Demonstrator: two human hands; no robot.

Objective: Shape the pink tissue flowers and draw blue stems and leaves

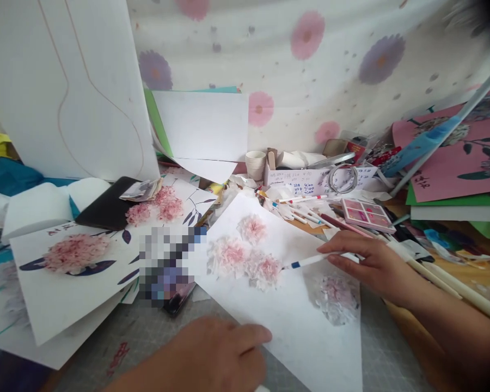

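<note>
My right hand [365, 264] pinches a white paintbrush [312, 261] with a blue band near its bristles. The brush tip meets the edge of a pink-centred paper flower [268, 268], one of three grouped on a white sheet [277, 321]. Lower right on that sheet is another ruffled flower [335, 296], paler and mauve-pink, in the shade of my right hand. At the bottom, my left hand [216, 354] is beside the sheet's left edge, its index finger reaching over the paper and its other fingers curled. A small white bit shows beneath it; what it is stays hidden.
A pink palette [367, 215] and several brushes lie behind the sheet. Paper cups [256, 165] stand near a white box [322, 179] with handwriting. Finished-looking flower pictures [77, 283] and a black folder [108, 207] are at left, near a partly pixelated phone [178, 298] on a grey cutting mat [155, 348].
</note>
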